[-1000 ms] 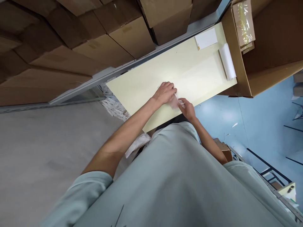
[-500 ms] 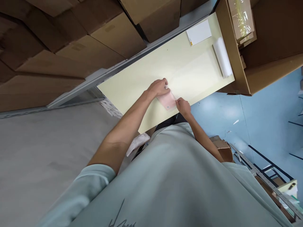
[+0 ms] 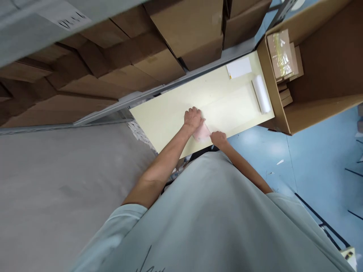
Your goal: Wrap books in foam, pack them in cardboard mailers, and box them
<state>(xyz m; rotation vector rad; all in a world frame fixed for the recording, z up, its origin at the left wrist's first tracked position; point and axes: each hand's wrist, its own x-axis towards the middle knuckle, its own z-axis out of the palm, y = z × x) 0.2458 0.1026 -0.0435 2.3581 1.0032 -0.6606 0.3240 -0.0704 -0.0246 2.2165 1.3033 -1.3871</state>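
On the pale yellow tabletop [image 3: 167, 102] lies a small flat pink packet [image 3: 202, 132], partly covered by my hands; its exact kind is unclear. My left hand [image 3: 193, 118] rests over the packet's far left end, fingers stretched forward and laid down on it. At the packet's near right corner is my right hand [image 3: 219, 139], closed, with thumb and finger pinching that edge. A faint translucent sheet [image 3: 227, 102] appears to stretch over the table from the packet toward a white roll [image 3: 261, 94] at the right end.
A white card or flat box [image 3: 239, 68] lies at the table's far right. Beside that end stands a large open carton [image 3: 276, 90] with smaller taped boxes [image 3: 280, 53] inside. Shelved cardboard boxes [image 3: 161, 66] line the far side. The blue floor [image 3: 263, 147] shows at right.
My left hand has gone from curled fingers at the packet's far edge to lying flatter over it. My right hand still pinches the corner. The view has tilted up, showing more shelf and carton.
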